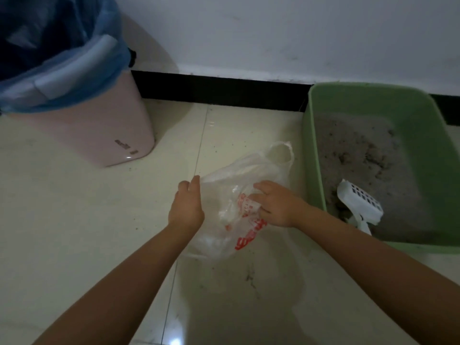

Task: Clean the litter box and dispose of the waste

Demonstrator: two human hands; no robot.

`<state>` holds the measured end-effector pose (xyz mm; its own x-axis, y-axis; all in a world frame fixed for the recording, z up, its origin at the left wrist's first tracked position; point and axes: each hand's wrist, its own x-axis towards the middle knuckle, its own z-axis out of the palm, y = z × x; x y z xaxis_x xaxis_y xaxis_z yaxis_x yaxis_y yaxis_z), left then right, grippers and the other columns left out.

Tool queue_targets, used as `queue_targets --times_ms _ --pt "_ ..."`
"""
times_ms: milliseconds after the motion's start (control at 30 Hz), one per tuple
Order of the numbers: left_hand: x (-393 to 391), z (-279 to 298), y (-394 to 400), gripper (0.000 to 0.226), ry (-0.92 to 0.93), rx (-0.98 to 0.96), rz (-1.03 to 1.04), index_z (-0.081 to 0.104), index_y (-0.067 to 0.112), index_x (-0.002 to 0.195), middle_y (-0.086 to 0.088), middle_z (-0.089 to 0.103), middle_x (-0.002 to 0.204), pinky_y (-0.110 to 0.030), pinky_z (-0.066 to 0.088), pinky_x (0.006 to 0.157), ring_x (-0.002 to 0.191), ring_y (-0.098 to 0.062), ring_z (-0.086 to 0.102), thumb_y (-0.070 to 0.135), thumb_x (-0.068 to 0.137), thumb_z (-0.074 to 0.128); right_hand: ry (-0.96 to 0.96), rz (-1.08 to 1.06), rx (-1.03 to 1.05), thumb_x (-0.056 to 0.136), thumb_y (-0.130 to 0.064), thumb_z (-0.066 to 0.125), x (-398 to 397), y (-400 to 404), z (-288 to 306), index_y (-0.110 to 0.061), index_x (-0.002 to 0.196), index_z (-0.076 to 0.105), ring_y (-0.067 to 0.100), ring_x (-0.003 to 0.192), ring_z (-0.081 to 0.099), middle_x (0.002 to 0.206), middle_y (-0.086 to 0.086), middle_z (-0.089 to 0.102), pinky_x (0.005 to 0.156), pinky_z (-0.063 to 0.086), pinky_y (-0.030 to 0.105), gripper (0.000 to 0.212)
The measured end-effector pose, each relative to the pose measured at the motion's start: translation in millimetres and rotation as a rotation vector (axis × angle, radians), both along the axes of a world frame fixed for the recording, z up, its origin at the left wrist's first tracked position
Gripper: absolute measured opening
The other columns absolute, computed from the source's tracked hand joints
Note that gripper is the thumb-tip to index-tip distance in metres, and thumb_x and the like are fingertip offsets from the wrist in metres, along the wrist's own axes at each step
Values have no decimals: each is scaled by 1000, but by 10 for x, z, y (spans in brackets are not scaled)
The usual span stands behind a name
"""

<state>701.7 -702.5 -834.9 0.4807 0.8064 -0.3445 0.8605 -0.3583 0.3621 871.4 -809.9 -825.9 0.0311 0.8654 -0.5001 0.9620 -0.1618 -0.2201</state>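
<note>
green litter box [314,155]: right, grey litter | white scoop [358,204]: lying inside | clear red-printed plastic bag [239,215]: centre floor, crumpled

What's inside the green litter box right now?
Grey, clumpy litter and a white slotted scoop lying in the green litter box. Anything buried under the litter is hidden.

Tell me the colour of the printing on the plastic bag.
Red, on the clear plastic bag; the head view shows it.
</note>
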Motion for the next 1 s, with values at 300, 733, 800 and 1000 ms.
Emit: queue_targets --times_ms 300,733,800,1000 --pt "266 179 44 65 -7 200 -152 20 4 146 -21 26 147 -42 28 108 134 -35 27 8 89 50 85 -375 195 95 -11 41 262 -131 450 -1 123 56 25 123 47 133 15 52 101 33 29 34" --pt "1553 105 -968 32 -600 400 -761 63 -2 70 -19 62 75 -29 32 71 80 -25 47 17 70 37 -44 -977 -279 84 -25 61 705 -1171 463 -11 109 55 24 102 57 112 10 59 76 44 31 29" --pt "1634 35 -975 30 -551 415 -904 59 2 58 -14 59 64 -28 29 65 69 -27 53 18 65 36 -189 -962 -298 87 -27 59 810 -1257 567 -9 123 52 27 113 56 124 11 57 88 46 35 41" --pt "1759 -71 -799 28 -533 420 -1136 54 4 50 -11 50 53 -31 30 62 67 -20 34 22 66 39 -508 -861 -462 92 -31 50 1280 -1636 1084 -10 114 58 24 110 59 115 6 60 92 43 34 32"
